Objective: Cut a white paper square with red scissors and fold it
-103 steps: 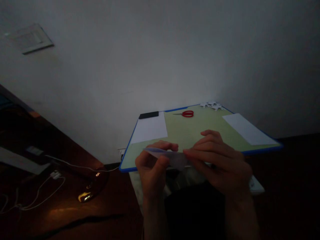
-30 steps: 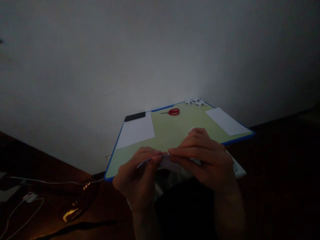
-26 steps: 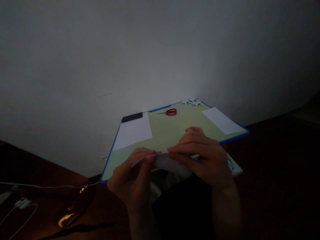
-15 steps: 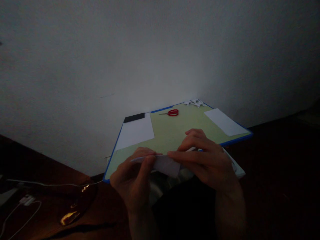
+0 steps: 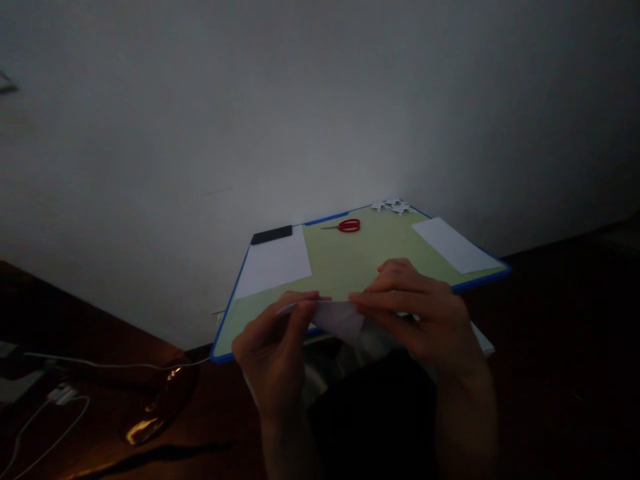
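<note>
In dim light, both hands hold a small folded piece of white paper (image 5: 336, 316) over the near edge of a green board with a blue rim (image 5: 353, 260). My left hand (image 5: 277, 350) pinches the paper's left end between thumb and fingers. My right hand (image 5: 423, 313) grips its right side, fingers pressed together on top. Part of the paper is hidden under my right fingers.
On the board lie a white sheet (image 5: 274, 265) at the left, another white sheet (image 5: 454, 245) at the right, red scissors (image 5: 347, 225), a black block (image 5: 271, 234) and several small folded paper pieces (image 5: 393, 205) at the far corner. A white wall stands behind. Cables (image 5: 55, 393) lie on the dark floor at left.
Both hands have stayed on the folded paper and shifted slightly to the right and up. The paper's shape between the fingers has changed a little. The view has drifted.
</note>
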